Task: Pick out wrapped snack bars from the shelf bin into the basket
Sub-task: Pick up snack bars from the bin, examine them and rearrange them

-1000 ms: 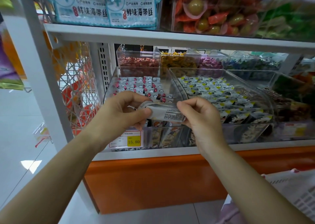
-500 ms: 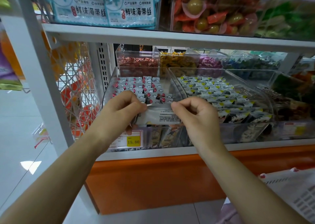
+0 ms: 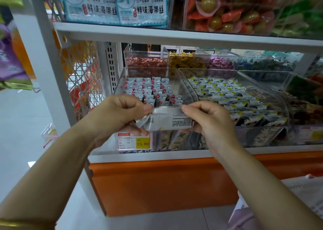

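Both arms reach forward from below, and the two hands meet in front of the clear plastic shelf bin (image 3: 183, 88). The left hand (image 3: 120, 114) has its fingers curled and pinches the crinkled left end of a wrapped snack bar (image 3: 167, 120), while the right hand (image 3: 209, 121) pinches the top right edge between thumb and forefinger. The bar is flat and rectangular, in shiny silver foil with small black print, and it is held level just above the yellow price tag (image 3: 142, 143). Behind it, many small white-and-red bars (image 3: 146, 88) lie in rows in the bin.
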A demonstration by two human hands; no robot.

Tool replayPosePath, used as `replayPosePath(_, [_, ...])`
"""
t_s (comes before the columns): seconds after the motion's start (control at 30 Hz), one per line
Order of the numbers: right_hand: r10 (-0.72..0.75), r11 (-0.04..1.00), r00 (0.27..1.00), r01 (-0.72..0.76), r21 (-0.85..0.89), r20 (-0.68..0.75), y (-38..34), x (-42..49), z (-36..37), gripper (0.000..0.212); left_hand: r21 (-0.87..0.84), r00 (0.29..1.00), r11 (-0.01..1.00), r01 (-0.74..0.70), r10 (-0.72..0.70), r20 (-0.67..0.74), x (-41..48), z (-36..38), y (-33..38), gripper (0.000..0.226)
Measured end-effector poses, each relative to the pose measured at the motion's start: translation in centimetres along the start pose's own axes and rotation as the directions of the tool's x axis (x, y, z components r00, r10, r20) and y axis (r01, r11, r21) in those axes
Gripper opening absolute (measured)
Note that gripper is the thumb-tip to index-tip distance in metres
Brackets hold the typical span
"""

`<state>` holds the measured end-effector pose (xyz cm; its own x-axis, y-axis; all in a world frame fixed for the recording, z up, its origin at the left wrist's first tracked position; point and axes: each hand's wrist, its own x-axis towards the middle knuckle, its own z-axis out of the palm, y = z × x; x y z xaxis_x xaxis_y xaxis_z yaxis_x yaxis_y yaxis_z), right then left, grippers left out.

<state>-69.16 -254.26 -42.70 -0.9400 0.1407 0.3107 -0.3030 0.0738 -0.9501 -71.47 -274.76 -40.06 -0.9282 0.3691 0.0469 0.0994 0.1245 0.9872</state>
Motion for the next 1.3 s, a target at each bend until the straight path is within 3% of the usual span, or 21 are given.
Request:
replayPosePath(0.17, [0.052, 0.995, 0.998, -0.048, 0.088, -0.038, 0.1, -0.2, 0.4, 0.013, -0.071, 0.999, 0.997, 0.005, -0.008, -0.041, 0.3, 0.1, -0.4, 0.033])
replayPosePath(0.27, [0.065, 0.992, 0.997, -0.061, 0.106, -0.04, 0.1, -0.2, 0.4, 0.014, 0.006, 0.997, 0.999, -0.053, 0.054, -0.058, 0.3, 0.6, -0.6, 0.035])
replayPosePath(0.4, [0.131, 0.984, 0.99, -0.137, 0.112, 0.059, 0.0, 0.2, -0.5, 0.016, 0.037, 0.993, 0.996, -0.087, 0.09, -0.079, 0.4, 1.0, -0.8, 0.022])
replayPosePath(0.6, [0.191, 0.966, 0.958, -0.223, 0.133, 0.216, -0.1, 0.9, -1.9, 0.013, 0.083, 0.996, 0.992, -0.09, 0.091, -0.014, 0.6, 0.7, -0.9, 0.023])
replayPosePath(0.83, [0.229, 0.934, 0.948, -0.278, 0.223, 0.22, 0.4, 0.9, -1.9, 0.02, 0.119, 0.996, 0.989, -0.087, 0.088, -0.007, 0.6, 0.8, -1.2, 0.022])
replayPosePath(0.93, [0.21, 0.914, 0.959, -0.262, 0.309, 0.192, 0.7, 0.8, -1.4, 0.022, 0.187, 0.986, 0.978, -0.089, 0.113, -0.125, 0.8, 1.1, -1.4, 0.015])
replayPosePath(1.0, [0.154, 0.897, 0.964, -0.229, 0.378, 0.217, 0.8, 0.6, -0.8, 0.032, 0.276, 0.964, 0.957, -0.087, 0.151, -0.219, 0.9, 1.4, -1.5, 0.023])
replayPosePath(1.1, [0.038, 0.983, 0.979, -0.072, 0.166, 0.199, 0.9, 0.1, 0.0, 0.042, 0.375, 0.927, 0.923, -0.086, 0.212, -0.308, 1.0, 1.7, -1.6, 0.033])
replayPosePath(1.17, [-0.031, 0.998, 0.99, 0.024, 0.053, 0.134, 1.0, 0.1, 0.3, 0.032, 0.447, 0.913, 0.89, -0.091, 0.254, -0.319, 1.1, 2.1, -1.6, 0.036])
replayPosePath(1.3, [-0.096, 0.994, 0.994, 0.099, 0.049, -0.05, 0.4, 0.6, -0.3, 0.008, 0.481, 0.902, 0.867, -0.131, 0.306, -0.306, 1.6, 3.2, -1.2, 0.037])
